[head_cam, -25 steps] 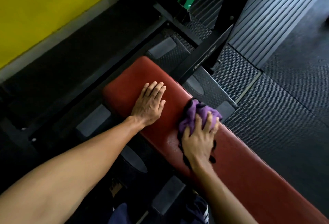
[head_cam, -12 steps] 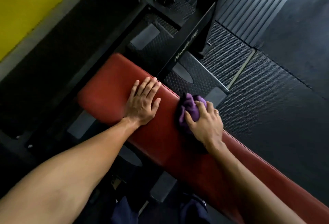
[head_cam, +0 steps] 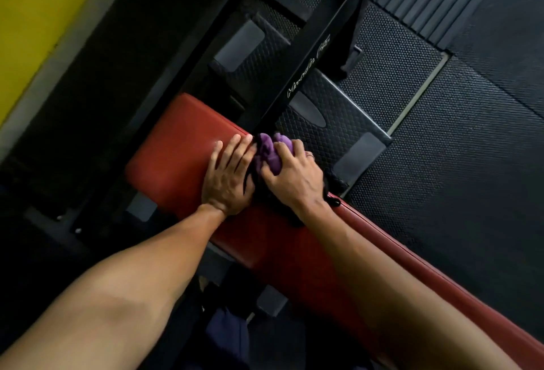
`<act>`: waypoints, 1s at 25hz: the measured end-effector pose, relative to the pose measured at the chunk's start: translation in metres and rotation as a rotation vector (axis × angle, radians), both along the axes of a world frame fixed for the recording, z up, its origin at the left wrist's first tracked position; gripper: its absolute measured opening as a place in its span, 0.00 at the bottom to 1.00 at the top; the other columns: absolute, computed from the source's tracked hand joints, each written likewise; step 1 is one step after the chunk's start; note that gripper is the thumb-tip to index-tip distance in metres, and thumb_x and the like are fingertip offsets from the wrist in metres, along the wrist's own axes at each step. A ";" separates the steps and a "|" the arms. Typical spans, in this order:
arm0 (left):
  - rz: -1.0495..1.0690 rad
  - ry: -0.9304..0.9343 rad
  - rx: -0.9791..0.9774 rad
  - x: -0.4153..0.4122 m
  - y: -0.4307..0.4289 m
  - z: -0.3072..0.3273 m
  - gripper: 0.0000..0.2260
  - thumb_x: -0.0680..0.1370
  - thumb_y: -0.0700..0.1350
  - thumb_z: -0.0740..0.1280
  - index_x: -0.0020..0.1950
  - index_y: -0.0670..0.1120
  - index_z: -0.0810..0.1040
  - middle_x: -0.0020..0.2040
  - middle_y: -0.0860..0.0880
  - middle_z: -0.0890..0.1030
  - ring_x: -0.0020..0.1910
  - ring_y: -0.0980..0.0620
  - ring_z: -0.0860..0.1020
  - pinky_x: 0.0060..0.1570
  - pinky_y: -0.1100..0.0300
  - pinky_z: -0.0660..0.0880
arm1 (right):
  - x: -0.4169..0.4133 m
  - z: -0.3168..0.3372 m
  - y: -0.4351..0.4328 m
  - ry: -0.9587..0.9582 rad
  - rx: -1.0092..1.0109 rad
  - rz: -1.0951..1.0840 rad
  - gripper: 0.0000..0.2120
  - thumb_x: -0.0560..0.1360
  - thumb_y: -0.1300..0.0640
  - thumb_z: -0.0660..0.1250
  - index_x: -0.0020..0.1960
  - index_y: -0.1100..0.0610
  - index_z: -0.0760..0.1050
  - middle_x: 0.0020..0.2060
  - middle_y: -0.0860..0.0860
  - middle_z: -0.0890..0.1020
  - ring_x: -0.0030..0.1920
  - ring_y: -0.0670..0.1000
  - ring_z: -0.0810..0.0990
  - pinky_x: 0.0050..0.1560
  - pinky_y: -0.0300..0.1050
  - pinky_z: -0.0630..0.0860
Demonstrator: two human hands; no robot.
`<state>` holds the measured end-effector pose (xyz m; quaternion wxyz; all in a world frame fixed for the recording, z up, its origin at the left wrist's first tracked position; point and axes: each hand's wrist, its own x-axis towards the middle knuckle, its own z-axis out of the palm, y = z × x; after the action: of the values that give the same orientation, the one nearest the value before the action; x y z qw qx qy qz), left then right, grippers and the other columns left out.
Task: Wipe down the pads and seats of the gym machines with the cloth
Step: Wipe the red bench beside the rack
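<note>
Bunching a purple cloth (head_cam: 272, 155) in its curled fingers, a person's right hand (head_cam: 294, 178) is pressing the wad down onto a red vinyl bench pad (head_cam: 176, 149), at the pad's far edge near its head end. A darker part of the cloth is trailing out under the wrist and over that edge. Wadding the cloth instead of spreading it is probably putting firm pressure on one small patch, which suits the rounded edge being worked.

Beside it, the left hand (head_cam: 228, 177) is lying palm down on the pad, fingers straight and close together, its side apparently touching the cloth. It is gripping nothing, and is most likely bracing the person's weight while they are leaning over the bench.

A black steel frame beam (head_cam: 309, 55) with pale lettering is crossing just beyond the pad's head end, above textured rubber floor mats (head_cam: 441, 163). A yellow wall (head_cam: 35, 16) is showing at upper left. Whether the pad's remaining length, running back under the right forearm, is already clean cannot be told.
</note>
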<state>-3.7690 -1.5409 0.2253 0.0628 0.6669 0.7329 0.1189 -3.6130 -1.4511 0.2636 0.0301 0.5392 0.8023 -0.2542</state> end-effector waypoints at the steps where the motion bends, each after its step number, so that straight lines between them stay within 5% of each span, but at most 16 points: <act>1: -0.002 0.000 -0.013 0.001 0.000 0.001 0.26 0.79 0.48 0.57 0.77 0.43 0.68 0.79 0.45 0.65 0.79 0.44 0.61 0.76 0.38 0.57 | 0.023 0.002 -0.005 -0.018 -0.002 0.006 0.26 0.73 0.35 0.61 0.65 0.48 0.75 0.58 0.53 0.76 0.51 0.61 0.79 0.47 0.52 0.77; 5: 0.000 -0.012 -0.045 0.002 0.002 0.006 0.28 0.77 0.49 0.58 0.78 0.44 0.67 0.79 0.45 0.64 0.79 0.45 0.59 0.77 0.39 0.54 | 0.111 0.006 -0.032 -0.091 0.037 -0.173 0.25 0.73 0.36 0.60 0.58 0.52 0.79 0.56 0.54 0.77 0.47 0.62 0.80 0.45 0.51 0.77; 12: -0.021 0.021 -0.050 0.001 -0.003 0.003 0.27 0.79 0.49 0.57 0.78 0.45 0.66 0.79 0.45 0.64 0.79 0.45 0.59 0.76 0.38 0.56 | -0.015 -0.005 -0.027 -0.037 0.155 -0.304 0.23 0.70 0.38 0.62 0.54 0.54 0.80 0.57 0.56 0.79 0.49 0.63 0.77 0.50 0.54 0.76; 15: -0.023 0.014 -0.013 0.000 -0.003 0.001 0.27 0.78 0.50 0.57 0.78 0.45 0.66 0.79 0.46 0.64 0.79 0.45 0.59 0.76 0.39 0.55 | 0.029 -0.005 -0.044 -0.020 0.224 -0.257 0.21 0.69 0.41 0.65 0.57 0.51 0.79 0.61 0.54 0.78 0.52 0.62 0.78 0.50 0.53 0.77; 19: -0.041 -0.011 0.010 0.000 -0.004 0.002 0.28 0.78 0.50 0.57 0.78 0.46 0.65 0.79 0.47 0.63 0.79 0.45 0.59 0.77 0.40 0.53 | 0.100 -0.003 -0.083 -0.141 0.319 -0.473 0.21 0.69 0.47 0.68 0.59 0.53 0.79 0.65 0.55 0.75 0.59 0.63 0.76 0.61 0.56 0.73; 25: -0.046 0.020 0.052 -0.003 -0.005 -0.008 0.27 0.78 0.49 0.57 0.78 0.45 0.66 0.79 0.46 0.65 0.79 0.44 0.61 0.77 0.40 0.55 | -0.021 -0.010 -0.078 -0.056 0.281 -0.547 0.26 0.74 0.40 0.60 0.67 0.52 0.77 0.73 0.57 0.71 0.76 0.67 0.62 0.75 0.67 0.59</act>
<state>-3.7719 -1.5459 0.2171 0.0407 0.6862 0.7146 0.1298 -3.6340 -1.5288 0.2540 -0.0924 0.7409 0.6534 -0.1246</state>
